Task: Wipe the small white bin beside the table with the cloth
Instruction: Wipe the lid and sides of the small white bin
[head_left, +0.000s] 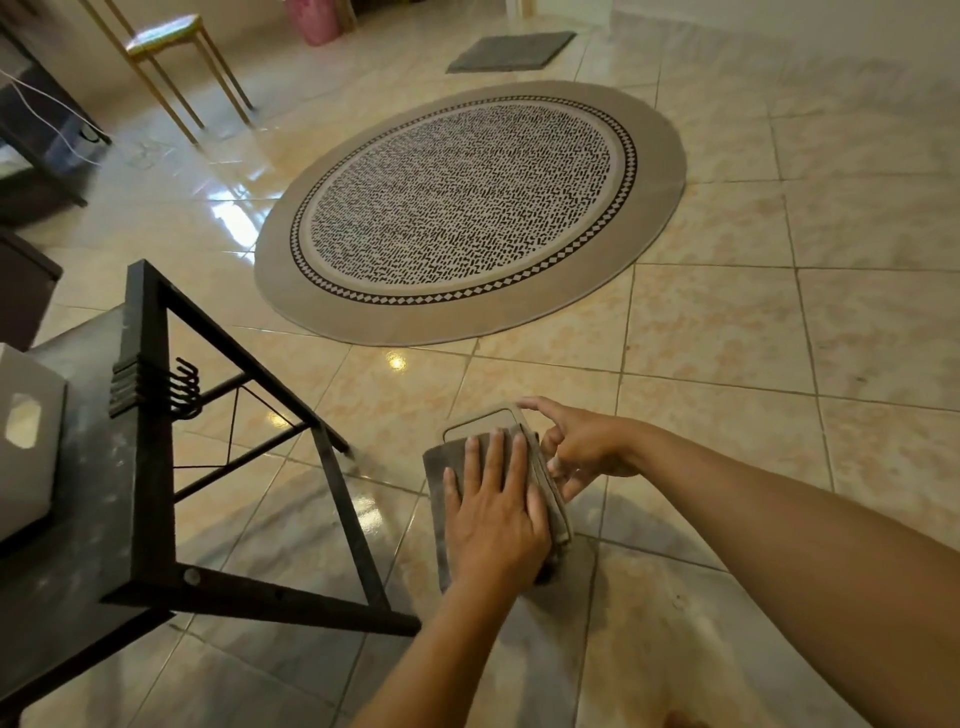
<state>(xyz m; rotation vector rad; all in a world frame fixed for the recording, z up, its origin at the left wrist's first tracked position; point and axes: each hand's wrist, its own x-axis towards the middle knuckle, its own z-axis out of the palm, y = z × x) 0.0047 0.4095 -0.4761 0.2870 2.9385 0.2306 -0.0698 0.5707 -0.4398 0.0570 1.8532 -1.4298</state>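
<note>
The small white bin stands on the tiled floor just right of the table; only the far part of its lid shows. A grey cloth is draped over the lid and hangs down the near side. My left hand lies flat on the cloth, fingers spread, pressing it onto the lid. My right hand holds the bin's right edge, fingers curled around its side with the forefinger on the far corner.
A black metal table frame with a grey top stands at the left, its leg close to the bin. A white box sits on the table. A round patterned rug lies beyond, and a gold-legged stool at the far left.
</note>
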